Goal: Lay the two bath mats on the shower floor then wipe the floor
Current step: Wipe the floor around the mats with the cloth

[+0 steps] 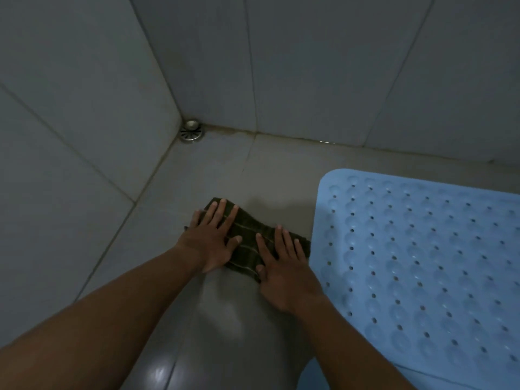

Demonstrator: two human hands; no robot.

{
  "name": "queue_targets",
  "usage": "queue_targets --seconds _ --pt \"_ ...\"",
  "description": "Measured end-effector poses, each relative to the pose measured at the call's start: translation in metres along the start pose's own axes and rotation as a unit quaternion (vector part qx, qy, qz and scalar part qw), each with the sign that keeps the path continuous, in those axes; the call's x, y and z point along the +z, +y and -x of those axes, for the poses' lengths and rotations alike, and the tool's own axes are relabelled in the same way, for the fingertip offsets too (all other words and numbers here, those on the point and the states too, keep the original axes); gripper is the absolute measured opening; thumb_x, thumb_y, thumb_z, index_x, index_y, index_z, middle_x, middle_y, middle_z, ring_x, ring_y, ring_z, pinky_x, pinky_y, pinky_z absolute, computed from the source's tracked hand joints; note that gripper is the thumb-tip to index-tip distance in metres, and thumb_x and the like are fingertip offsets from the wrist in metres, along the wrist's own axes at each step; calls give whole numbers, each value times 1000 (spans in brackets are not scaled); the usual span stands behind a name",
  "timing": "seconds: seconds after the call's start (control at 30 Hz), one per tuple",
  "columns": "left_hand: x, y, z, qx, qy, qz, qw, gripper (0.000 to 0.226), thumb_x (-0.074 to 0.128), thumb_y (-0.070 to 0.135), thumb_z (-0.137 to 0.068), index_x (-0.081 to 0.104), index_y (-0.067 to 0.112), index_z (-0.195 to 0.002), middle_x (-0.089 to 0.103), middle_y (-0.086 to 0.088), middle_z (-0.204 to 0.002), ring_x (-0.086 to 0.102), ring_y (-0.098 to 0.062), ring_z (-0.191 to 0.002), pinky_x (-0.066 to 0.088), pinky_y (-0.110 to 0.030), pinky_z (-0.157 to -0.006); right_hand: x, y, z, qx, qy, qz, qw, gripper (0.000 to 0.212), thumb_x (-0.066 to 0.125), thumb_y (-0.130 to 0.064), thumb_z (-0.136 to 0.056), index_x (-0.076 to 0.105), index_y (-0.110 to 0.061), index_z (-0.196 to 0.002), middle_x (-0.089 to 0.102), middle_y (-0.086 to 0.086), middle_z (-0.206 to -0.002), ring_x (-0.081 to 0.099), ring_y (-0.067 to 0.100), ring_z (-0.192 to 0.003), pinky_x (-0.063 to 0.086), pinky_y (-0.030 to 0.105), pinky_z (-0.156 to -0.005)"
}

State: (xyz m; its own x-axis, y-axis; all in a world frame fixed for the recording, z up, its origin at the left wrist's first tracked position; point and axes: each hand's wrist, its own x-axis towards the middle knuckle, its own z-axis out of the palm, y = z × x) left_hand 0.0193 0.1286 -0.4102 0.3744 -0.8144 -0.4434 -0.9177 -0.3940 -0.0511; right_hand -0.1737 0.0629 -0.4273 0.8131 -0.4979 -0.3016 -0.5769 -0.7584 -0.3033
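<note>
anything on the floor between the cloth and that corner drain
Nothing visible: only bare floor lies between the cloth and the drain. The blue mat lies off to the right, out of that path.

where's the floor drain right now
In the head view the drain sits upper left of centre, in the far corner where two tiled walls meet the floor, beyond the dark cloth and left of the blue mat.

readable text: none | dark cloth (247,243) under the fingers (218,218): pale stripes only, no lettering | blue bath mat (422,263) just right of the fingers: dimples and holes, no legible brand mark | metal drain (191,131) in the corner beyond the fingers: too small and dim to read
</note>
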Motion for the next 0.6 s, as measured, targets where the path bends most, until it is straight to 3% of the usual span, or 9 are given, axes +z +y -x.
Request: queue_targets --seconds 0.33,0.43,0.5,0.6 --pt "-31 -3 -89 -12 40 20 999 74 10 66 -97 -14 29 -157 -19 -6 -165 -16 -23 -152 -7 -59 -119 -41 47 -89 42 28 13 999 60 18 -47 -105 -5 -31 -158 -16 11 -165 -19 24 -151 -11 41 -120" --pt "-49 9 -114 -38 71 -11 997 72 17 64 -97 11 28 -159 10 -10 -166 12 -31 -152 2 -62 -118 -53 63 -115 53 62 -24 996 64 31 -47 -102 11 -21 -157 -3 14 -166 -6 27 -152 -4 42 -121" --pt "-62 8 -124 -41 143 -7 989 56 27 54 -100 44 27 -145 45 -13 -146 44 -33 -133 19 -56 -114 -62 70 -127 66 73 -75 992 65 38 -46 -101 18 -13 -154 7 14 -165 2 27 -152 1 43 -123" --pt "-65 -10 -133 -27 232 23 972 35 43 36 -100 57 23 -129 59 -8 -125 58 -29 -109 38 -44 -100 -79 78 -138 86 73 -208 972 49 35 -40 -104 29 -15 -147 33 13 -153 25 30 -144 20 43 -119"
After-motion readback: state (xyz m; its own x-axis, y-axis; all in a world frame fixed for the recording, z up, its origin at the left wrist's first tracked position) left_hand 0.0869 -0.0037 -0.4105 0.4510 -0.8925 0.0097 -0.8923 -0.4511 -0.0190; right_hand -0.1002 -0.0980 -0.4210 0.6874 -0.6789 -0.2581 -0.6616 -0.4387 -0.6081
